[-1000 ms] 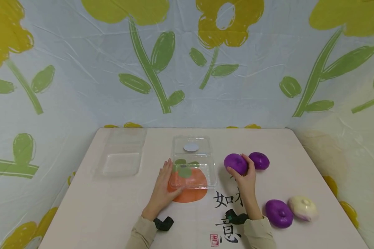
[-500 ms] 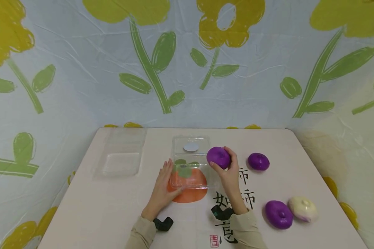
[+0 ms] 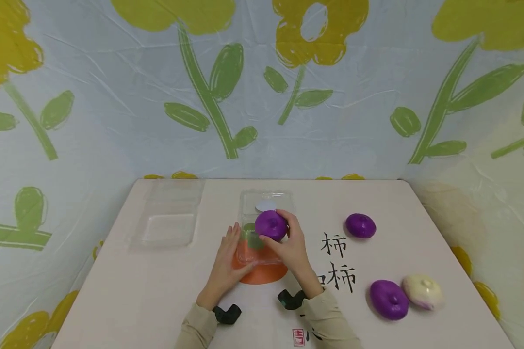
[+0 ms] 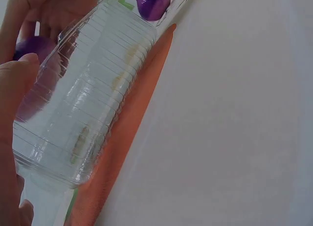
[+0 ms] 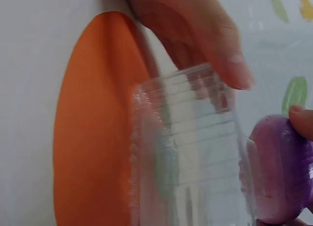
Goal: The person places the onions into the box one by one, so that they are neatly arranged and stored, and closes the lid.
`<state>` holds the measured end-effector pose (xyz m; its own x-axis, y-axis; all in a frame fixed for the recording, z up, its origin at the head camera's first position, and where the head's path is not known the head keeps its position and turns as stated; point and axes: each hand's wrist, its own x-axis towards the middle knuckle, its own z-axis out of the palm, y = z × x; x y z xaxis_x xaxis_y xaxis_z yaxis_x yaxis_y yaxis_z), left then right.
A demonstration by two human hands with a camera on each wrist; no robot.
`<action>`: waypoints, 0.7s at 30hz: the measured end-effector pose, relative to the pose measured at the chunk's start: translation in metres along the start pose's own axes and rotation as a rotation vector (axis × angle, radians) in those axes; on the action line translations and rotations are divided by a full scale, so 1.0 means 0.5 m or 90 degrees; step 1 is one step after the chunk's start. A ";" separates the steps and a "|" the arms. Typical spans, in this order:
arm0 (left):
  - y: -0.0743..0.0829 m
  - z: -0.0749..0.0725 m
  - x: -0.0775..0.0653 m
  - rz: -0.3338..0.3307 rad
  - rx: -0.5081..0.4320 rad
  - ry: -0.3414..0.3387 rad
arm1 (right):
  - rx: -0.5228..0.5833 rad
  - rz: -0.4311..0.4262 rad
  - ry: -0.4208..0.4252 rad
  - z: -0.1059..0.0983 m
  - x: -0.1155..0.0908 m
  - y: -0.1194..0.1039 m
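Observation:
My right hand (image 3: 291, 246) holds a purple onion (image 3: 270, 225) between thumb and fingers, above the base of a clear plastic clamshell box (image 3: 268, 261). In the right wrist view the onion (image 5: 279, 172) is close beside the box rim, its underside paler. My left hand (image 3: 225, 264) rests against the box's left front corner, fingers straight along the side and thumb spread across the front. The left wrist view has that thumb (image 4: 22, 72) right at the rim and the ribbed box wall (image 4: 93, 84). The box's lid (image 3: 250, 203) lies folded back, with a white oval on it.
Another open clear box (image 3: 168, 230) stands at the back left. To the right lie a purple onion (image 3: 360, 226), a second purple one (image 3: 389, 299) nearer the front, and a cream onion (image 3: 422, 292) beside it. The printed tablecloth (image 3: 113, 295) ends at a flowered backdrop (image 3: 262, 145).
My right hand has carried the purple onion leftward, from beside the other onion on the right to over the box. The left hand has stayed at the box.

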<state>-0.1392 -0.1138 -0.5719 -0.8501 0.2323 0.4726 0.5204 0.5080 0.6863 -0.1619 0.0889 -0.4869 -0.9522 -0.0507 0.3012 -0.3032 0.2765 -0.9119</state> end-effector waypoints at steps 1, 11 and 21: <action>0.000 0.000 0.001 0.001 0.001 0.002 | -0.017 -0.007 -0.014 0.006 -0.001 0.003; 0.001 -0.001 0.003 -0.012 0.003 0.002 | -0.189 0.042 -0.113 0.045 0.005 0.004; -0.001 0.000 0.001 -0.004 0.008 0.008 | -0.243 0.083 -0.155 0.060 0.015 0.007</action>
<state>-0.1397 -0.1138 -0.5719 -0.8522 0.2194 0.4750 0.5142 0.5198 0.6823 -0.1714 0.0607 -0.4964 -0.9764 -0.2027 0.0749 -0.1880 0.6261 -0.7567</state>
